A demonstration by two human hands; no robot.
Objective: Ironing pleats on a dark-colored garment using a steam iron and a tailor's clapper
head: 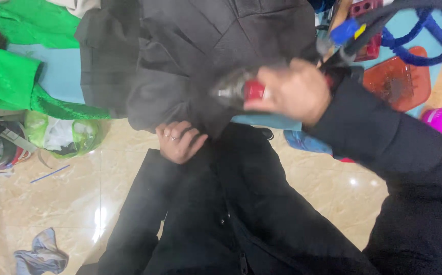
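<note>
Gripping a blurred red-and-silver handheld steamer (241, 90), the right hand (295, 91) works the dark grey garment (190, 51) while the left hand (179, 141) pinches its hem, most fabric seemingly left

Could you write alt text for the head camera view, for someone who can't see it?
Seen from above, a person's right hand holds a blurred red and silver tool over a dark grey garment, while the left hand grips the garment's lower edge. A green cloth lies to the left, above a beige tiled floor.
</note>
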